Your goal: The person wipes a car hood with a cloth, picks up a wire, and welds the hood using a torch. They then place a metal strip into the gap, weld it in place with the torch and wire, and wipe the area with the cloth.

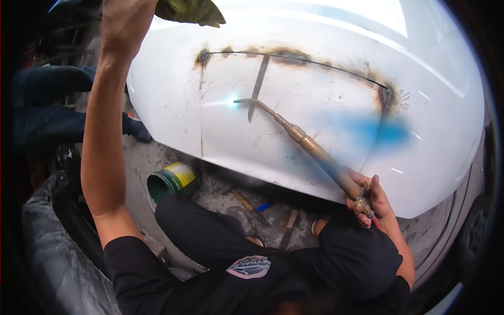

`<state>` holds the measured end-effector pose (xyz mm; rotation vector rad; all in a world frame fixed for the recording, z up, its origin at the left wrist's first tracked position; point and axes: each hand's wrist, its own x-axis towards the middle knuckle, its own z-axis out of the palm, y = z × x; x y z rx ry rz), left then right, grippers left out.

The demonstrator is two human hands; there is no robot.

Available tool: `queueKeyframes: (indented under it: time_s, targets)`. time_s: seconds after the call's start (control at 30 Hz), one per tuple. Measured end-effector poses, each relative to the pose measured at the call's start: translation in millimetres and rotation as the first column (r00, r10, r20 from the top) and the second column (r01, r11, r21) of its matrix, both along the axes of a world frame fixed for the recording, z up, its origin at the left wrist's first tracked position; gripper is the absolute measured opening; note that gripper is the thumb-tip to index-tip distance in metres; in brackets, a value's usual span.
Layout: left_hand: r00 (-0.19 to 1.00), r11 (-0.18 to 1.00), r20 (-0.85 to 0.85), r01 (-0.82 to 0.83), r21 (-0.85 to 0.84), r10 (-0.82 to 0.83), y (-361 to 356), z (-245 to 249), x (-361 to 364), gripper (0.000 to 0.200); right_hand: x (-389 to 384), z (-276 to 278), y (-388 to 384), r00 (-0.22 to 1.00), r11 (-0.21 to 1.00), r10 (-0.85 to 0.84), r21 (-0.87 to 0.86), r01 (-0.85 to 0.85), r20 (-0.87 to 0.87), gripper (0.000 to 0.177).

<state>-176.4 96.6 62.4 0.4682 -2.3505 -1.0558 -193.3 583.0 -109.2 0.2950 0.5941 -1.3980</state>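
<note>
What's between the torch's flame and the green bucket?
Only the white panel, crossed by a thin dark seam, and its lower edge separate the flame from the bucket; the head view shows no loose object there.

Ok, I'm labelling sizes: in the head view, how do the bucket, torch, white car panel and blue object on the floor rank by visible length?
White car panel
Torch
Green bucket, partly hidden
Blue object
</note>
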Motion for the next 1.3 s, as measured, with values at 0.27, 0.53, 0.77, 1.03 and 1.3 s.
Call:
queueKeyframes:
  time_s: [0.27,0.53,0.77,1.03,1.3]
  targets:
    - [0.937,0.999,0.348,0.021,-0.036,-0.007,-64,-95,31,0.042,-1,5,0,1.0,0.999,-0.003,0.035,0.002,0.007,0.09]
    - [0.865,0.844,0.476,0.371,-0.388,-0.161,90,-150,-30,0.02,-2,5,-2,1.0,1.0,0.014,0.017,-0.014,-0.012,0.089]
    - [0.859,0.761,0.353,0.499,-0.415,-0.371,119,-143,-30,0.008,-2,-1,1,0.993,0.998,0.069,0.005,-0.069,-0.096,0.091]
    - [0.785,0.834,0.583,0.169,-0.526,0.209,-78,-78,58,0.027,-3,3,-1,0.996,0.998,0.058,0.032,-0.056,-0.064,0.091]
    - [0.926,0.808,0.304,-0.003,-0.589,0.225,-87,18,77,0.026,-2,5,-2,0.999,0.999,0.027,0.037,-0.025,-0.041,0.09]
